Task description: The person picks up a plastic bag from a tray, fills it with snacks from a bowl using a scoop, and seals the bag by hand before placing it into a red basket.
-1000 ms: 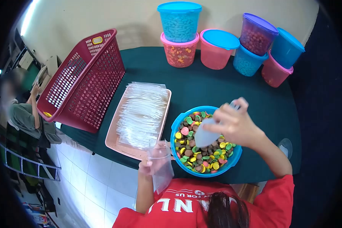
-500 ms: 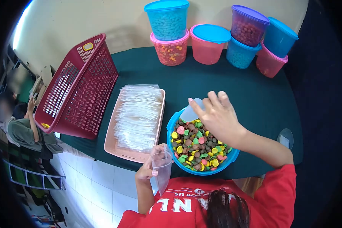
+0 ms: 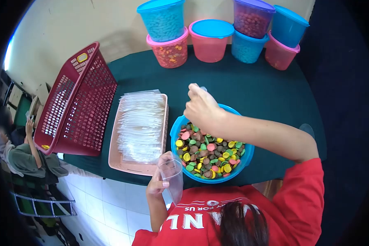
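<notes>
My left hand (image 3: 156, 184), below the pink tray, grips a clear plastic bag (image 3: 174, 180) that hangs open-mouthed beside the blue tub. My right hand (image 3: 203, 108) is closed above the far-left side of the blue tub (image 3: 174, 133). Only a small translucent bit of the scoop (image 3: 203, 89) shows past its fingers; the rest is hidden behind the hand. Brown, yellow, green and pink disc-shaped pieces (image 3: 207, 158) fill the tub.
A pink tray (image 3: 115, 153) holds a stack of clear packets (image 3: 140, 127). Left of it stands a maroon basket (image 3: 86, 106). Several lidded tubs (image 3: 211, 43) line the wall. A clear dish (image 3: 306, 130) lies at the right table edge. Another person (image 3: 24, 158) is at far left.
My right hand has moved left and turned with the scoop, which is now mostly hidden. My left hand still holds the bag. The whole view has shifted slightly.
</notes>
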Demonstrator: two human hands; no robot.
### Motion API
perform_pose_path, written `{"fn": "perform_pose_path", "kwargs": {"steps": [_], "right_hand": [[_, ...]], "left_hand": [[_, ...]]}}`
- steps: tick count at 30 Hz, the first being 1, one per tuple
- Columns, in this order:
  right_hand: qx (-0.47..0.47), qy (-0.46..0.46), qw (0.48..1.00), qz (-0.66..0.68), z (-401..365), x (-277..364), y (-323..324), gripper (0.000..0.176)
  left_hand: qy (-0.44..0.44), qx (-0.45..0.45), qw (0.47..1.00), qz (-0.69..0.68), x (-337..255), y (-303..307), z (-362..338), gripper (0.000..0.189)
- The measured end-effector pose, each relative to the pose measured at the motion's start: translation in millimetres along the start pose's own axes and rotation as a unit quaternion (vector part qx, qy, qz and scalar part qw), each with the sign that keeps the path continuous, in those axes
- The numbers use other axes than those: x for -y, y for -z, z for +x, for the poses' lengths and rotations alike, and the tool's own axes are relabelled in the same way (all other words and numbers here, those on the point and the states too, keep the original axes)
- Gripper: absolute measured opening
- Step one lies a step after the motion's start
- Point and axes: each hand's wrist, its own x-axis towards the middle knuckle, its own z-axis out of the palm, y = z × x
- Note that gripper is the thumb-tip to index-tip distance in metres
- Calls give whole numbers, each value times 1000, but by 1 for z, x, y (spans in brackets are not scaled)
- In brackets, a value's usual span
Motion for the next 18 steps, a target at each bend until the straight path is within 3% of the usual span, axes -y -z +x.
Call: {"fn": "perform_pose_path", "kwargs": {"steps": [1,4,5,7,14,18], "right_hand": [[5,-1,1000,-4,2,-7,-4,13],[119,-27,973,194,9,-25,-15,18],[107,-17,974,199,5,-30,-19,17],[206,15,952,228,-2,-37,-25,14],[156,3,924,349,-41,-30,-66,22],[66,-37,918,389,-56,-14,-87,25]], "left_hand": [[-1,-13,1000,7,0,-3,0,84],[-6,-28,1000,11,2,-3,-2,83],[-7,-28,1000,8,2,-3,-2,83],[-12,-26,1000,2,2,-3,-2,84],[9,-62,998,14,-1,-1,-8,87],[-12,-70,995,73,-6,5,-12,87]]}}
